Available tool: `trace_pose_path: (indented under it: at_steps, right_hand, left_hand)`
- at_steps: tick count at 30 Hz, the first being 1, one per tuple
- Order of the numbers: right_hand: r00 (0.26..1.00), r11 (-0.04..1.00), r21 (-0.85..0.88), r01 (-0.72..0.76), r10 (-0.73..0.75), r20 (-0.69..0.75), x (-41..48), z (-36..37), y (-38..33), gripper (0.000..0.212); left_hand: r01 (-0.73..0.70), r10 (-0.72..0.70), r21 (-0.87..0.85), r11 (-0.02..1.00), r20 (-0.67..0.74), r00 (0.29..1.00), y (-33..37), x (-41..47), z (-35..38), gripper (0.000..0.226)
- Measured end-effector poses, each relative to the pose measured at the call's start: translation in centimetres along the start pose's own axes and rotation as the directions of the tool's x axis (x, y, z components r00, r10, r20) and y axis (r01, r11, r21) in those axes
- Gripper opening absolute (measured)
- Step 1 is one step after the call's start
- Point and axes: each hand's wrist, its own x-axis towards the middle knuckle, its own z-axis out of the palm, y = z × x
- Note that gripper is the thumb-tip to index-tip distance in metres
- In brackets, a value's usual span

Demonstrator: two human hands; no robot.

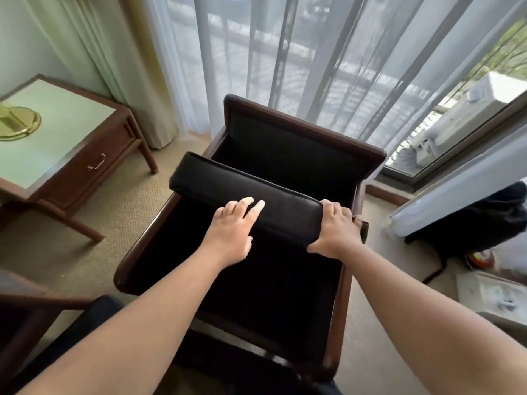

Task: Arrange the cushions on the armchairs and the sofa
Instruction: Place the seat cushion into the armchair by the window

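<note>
1. Position: the black cushion (248,192) stands on edge inside the dark wooden armchair (302,118). It is tilted, and its long upper edge crosses the seat well from left rear to right front. Its lower part is lost in shadow.
2. Left hand (231,232): lies flat on the cushion's near face, with fingers straight and slightly spread and the tips reaching the upper edge. It presses and does not grip.
3. Right hand (333,229): wraps the cushion's upper right corner. The fingers curl over the top, and the thumb is splayed along the near face below.
4. Handling, judged: the cover looks like smooth leather or vinyl, so it is probably slick under a flat palm. The cushion is a thick slab with rounded edges, likely foam: fairly light, slightly bendable, not fragile.
5. Hold, judged: the 2 upper corners suit best, since fingers can hook over the edge there. A flat palm only steers.
6. Step, judged: the cushion is being seated in the chair. I cannot tell whether it goes flat or against the back.
7. Surroundings: a side table (71,166) with a brass lamp base (17,124) stands to the left, and a sheer curtain (285,52) hangs behind the chair.
</note>
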Motion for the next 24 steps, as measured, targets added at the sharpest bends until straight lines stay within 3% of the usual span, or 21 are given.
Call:
trace_pose_path:
  at_steps: [3,7,13,17,24]
  right_hand:
    - [0.999,1.000,0.017,-0.006,0.005,0.040,-2.2,1.2,-0.9,0.114]
    - [0.995,0.998,0.053,-0.045,0.040,0.090,-3.0,2.4,-1.5,0.118]
    - [0.992,0.995,0.083,-0.055,0.045,0.115,-2.2,2.6,-0.9,0.118]
    - [0.993,0.995,0.096,-0.035,0.024,0.112,-2.8,3.7,-0.5,0.118]
    - [0.993,0.992,0.127,0.007,-0.022,0.114,-3.5,6.0,-0.6,0.119]
  left_hand:
    - [0.134,-0.139,0.060,0.989,0.096,0.986,-2.2,-0.5,-1.0,0.108]
    - [0.164,-0.192,0.131,0.978,0.248,0.950,-4.3,-0.1,-1.4,0.124]
    - [0.093,-0.135,0.289,0.953,0.128,0.983,-3.8,2.4,-1.1,0.129]
    - [0.026,-0.140,0.500,0.866,0.192,0.971,-2.5,3.6,0.0,0.123]
    - [0.044,-0.120,0.396,0.917,0.170,0.978,-4.0,1.6,2.6,0.115]
